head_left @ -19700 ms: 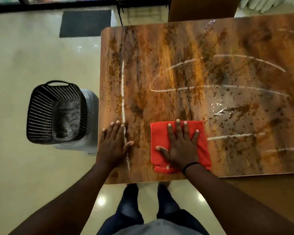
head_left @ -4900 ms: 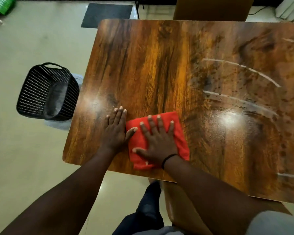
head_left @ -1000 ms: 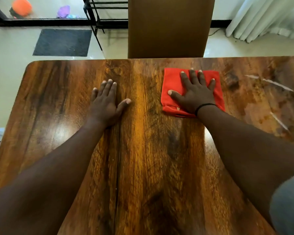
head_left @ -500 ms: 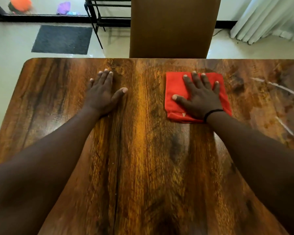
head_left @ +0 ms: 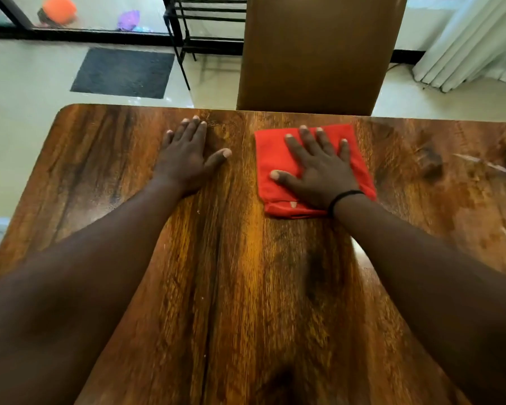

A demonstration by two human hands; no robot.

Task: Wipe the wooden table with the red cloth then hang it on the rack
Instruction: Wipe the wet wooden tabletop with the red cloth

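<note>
— Under our right hand (head_left: 319, 171), what do we have?

— Our palm lies flat with the fingers spread wide, pressing the folded red cloth (head_left: 268, 159) against the wooden table (head_left: 246, 287). We grasp nothing; the cloth is pinned, not pinched. It sits near the far edge, just in front of the brown chair back (head_left: 319, 54).

— And our left hand (head_left: 187, 159)?

— Flat too, fingers open on bare wood, apart from the cloth. It seems to brace us as we lean in.

— So which step are we on?

— The wiping, we judge. Pale streaks (head_left: 479, 165) show on the right side, so that part looks undone.

— What does the next move call for?

— Probably sliding the cloth right across those marks with steady downward pressure, keeping it folded. Hanging comes later: a black metal rack (head_left: 211, 24) stands beyond the table, and we would need to pick the cloth up first.
</note>
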